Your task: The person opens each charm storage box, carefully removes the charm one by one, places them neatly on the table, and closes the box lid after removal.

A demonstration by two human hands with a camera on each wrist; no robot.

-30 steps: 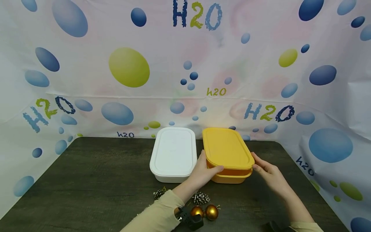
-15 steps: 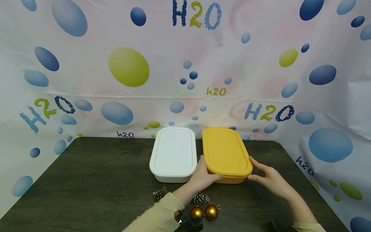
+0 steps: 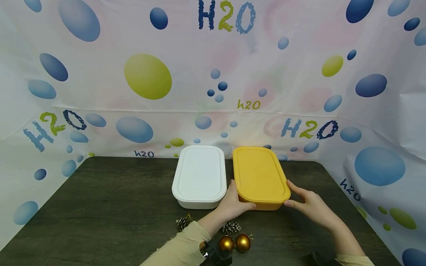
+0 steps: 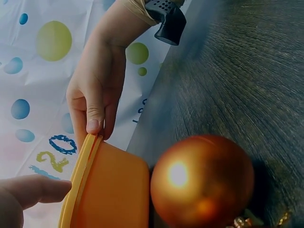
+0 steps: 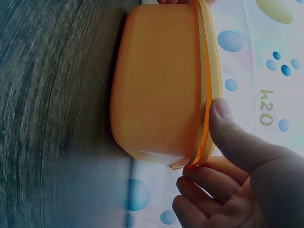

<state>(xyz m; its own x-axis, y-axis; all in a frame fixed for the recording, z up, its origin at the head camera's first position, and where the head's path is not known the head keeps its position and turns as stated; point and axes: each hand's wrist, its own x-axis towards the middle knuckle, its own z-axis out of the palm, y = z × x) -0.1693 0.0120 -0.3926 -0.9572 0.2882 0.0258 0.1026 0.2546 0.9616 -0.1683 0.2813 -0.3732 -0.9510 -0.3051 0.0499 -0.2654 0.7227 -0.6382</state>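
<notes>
A yellow lid (image 3: 261,173) lies over a yellow plastic food container (image 3: 266,205) at the right back of the table. My left hand (image 3: 233,205) holds its near left corner, thumb along the front edge. At the near right corner, my right hand (image 3: 311,207) grips the lid's edge between thumb and fingers. A thin gap shows between the lid (image 5: 216,71) and the container's rim in the right wrist view. In the left wrist view, my left thumb (image 4: 35,191) touches the lid's edge. The container's inside is hidden.
A white lidded container (image 3: 199,175) stands just left of the yellow one. In front lie two pinecones, one (image 3: 183,223) left of my forearm and one (image 3: 230,227) right, and two gold baubles (image 3: 243,242). A printed curtain (image 3: 199,74) hangs behind the dark table (image 3: 100,207).
The yellow lid's near end has come down onto the container, closing the wide front gap. Both hands have lowered slightly with it; in the last half second they have barely moved.
</notes>
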